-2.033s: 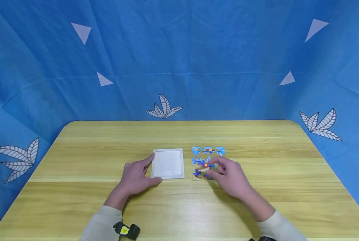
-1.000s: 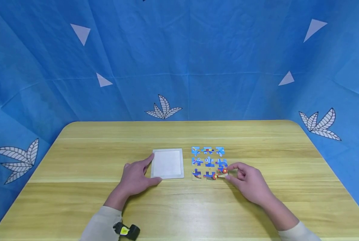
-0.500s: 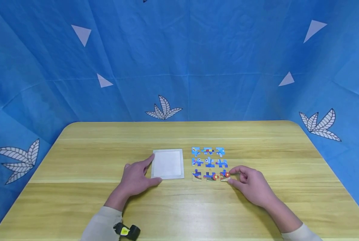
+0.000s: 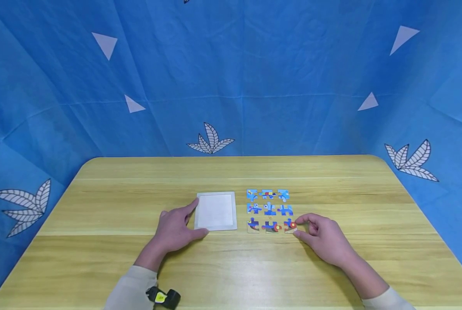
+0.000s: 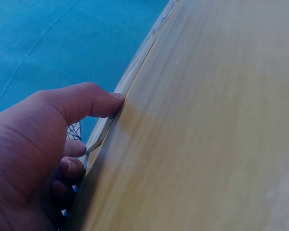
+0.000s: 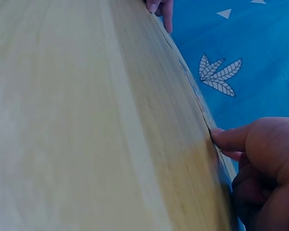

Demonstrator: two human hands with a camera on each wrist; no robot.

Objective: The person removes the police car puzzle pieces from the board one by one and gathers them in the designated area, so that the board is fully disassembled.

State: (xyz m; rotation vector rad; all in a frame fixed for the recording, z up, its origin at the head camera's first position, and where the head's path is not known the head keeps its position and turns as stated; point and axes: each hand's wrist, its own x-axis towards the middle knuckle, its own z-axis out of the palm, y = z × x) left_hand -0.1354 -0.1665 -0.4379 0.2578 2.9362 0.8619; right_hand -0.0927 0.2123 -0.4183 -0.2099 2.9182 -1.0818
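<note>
A white square puzzle tray with a raised rim lies flat on the table. My left hand holds it by the left side, index finger at the upper corner and thumb at the lower; the left wrist view shows the thumb on the tray's edge. Several jigsaw pieces lie in three rows right of the tray, among them a blue piece with an eye. At the front right of these rows, my right hand pinches a puzzle piece with a red wheel between thumb and index finger. That piece appears flat on the table.
The wooden table has rounded far corners. Behind and beside it hangs a blue cloth with white triangles and leaf prints. A black strap with a yellow label is on the left wrist.
My right hand carried the red-wheel piece rightward from above the other pieces and set it at the front row's right end; it is still over the last half second. My left hand stayed put.
</note>
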